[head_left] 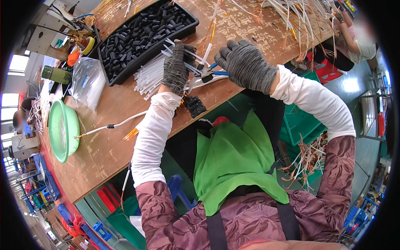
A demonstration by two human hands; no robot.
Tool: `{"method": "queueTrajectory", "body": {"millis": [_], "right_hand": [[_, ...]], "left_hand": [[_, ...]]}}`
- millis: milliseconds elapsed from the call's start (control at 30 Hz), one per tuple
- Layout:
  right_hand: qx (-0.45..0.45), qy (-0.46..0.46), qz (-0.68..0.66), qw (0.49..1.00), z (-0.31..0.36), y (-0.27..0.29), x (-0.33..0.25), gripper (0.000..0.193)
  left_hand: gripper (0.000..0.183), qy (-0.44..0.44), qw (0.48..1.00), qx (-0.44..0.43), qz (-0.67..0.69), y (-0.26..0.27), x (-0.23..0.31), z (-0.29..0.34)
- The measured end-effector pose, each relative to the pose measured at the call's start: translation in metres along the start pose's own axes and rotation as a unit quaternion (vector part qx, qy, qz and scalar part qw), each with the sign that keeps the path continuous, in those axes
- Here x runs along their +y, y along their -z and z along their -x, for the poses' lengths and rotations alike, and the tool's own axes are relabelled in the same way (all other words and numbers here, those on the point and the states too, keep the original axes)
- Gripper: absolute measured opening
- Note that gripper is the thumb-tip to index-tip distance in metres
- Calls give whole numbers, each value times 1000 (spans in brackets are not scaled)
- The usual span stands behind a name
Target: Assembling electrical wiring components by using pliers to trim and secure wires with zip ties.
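My left hand (175, 68), in a grey knit glove, is closed around white plastic strips whose ends stick out on both sides of the fingers. Beside it my right hand (246, 64), gloved alike, grips blue-handled cutting pliers (219, 73). The pliers' jaws are by a white cable (207, 53) and the strip ends near my left hand; whether they touch is hard to tell. A pile of similar white strips (149, 78) lies left of my left hand. Below that hand, a black taped piece (194, 106) hangs at the table edge.
A black tray (109, 79) of short black tubes stands at the back left, near a clear plastic bag (87, 83) and a green basin (63, 141). White cables with bare copper ends (291, 16) cover the far right, where another person (354, 41) works. Green crates (302, 121) stand lower right.
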State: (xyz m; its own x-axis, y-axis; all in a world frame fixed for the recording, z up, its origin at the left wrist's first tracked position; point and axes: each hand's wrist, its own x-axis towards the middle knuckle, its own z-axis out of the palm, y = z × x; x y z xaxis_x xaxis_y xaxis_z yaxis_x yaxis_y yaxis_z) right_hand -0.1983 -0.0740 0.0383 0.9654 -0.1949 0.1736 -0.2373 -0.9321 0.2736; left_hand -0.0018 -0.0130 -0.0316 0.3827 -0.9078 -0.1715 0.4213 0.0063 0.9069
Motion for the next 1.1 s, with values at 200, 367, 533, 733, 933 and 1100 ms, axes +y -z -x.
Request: {"method": "queueTrajectory", "body": {"millis": [200, 367, 533, 733, 933, 1100], "right_hand": [[-85, -1, -77, 993, 13, 9, 2, 29], [-40, -43, -71, 996, 33, 22, 13, 47], [-10, -74, -4, 997, 36, 18, 22, 59], [-15, -66, -23, 997, 29, 5, 18, 50], [-75, -58, -117, 989, 30, -5, 23, 43], [-42, -72, -46, 995, 14, 1, 45, 49]], "left_hand": [[44, 9, 1000, 7, -8, 3, -1, -1], [44, 18, 999, 18, 47, 2, -2, 0], [42, 23, 999, 11, 47, 7, -3, -2], [41, 14, 999, 6, 51, 1, -2, -2], [38, 2, 1000, 14, 24, 9, 1, 3], [31, 17, 993, 45, 110, 7, -1, -2]]}}
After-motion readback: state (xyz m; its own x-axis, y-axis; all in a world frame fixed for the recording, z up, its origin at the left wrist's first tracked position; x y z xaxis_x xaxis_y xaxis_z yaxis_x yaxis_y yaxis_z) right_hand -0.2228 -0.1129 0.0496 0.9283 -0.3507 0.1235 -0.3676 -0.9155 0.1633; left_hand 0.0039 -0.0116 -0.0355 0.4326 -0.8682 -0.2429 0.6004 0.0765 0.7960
